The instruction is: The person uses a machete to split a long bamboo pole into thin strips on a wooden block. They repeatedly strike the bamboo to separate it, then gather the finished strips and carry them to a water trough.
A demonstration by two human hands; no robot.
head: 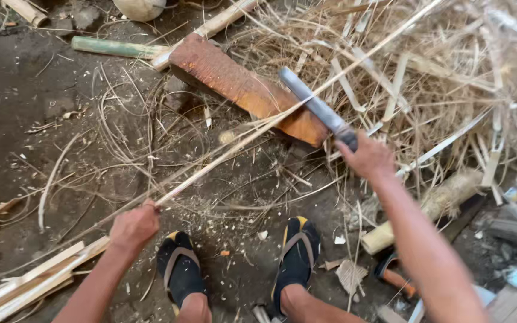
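My left hand (134,226) grips the near end of a long thin bamboo strip (252,131) that runs up and to the right across the view. In my right hand (367,157) is the handle of a broad grey knife (315,106), whose blade lies against the strip near its middle. Under the strip and blade lies a reddish-brown wooden block (240,87) on the dirt ground. My two feet in black sandals (297,254) rest below, between my arms.
A heap of dry bamboo shavings and strips (450,72) fills the upper right. Split pale slats (31,281) lie at the lower left, a green bamboo stick (115,46) at the top left. A bamboo piece (432,206) and an orange-handled tool (399,278) lie at right.
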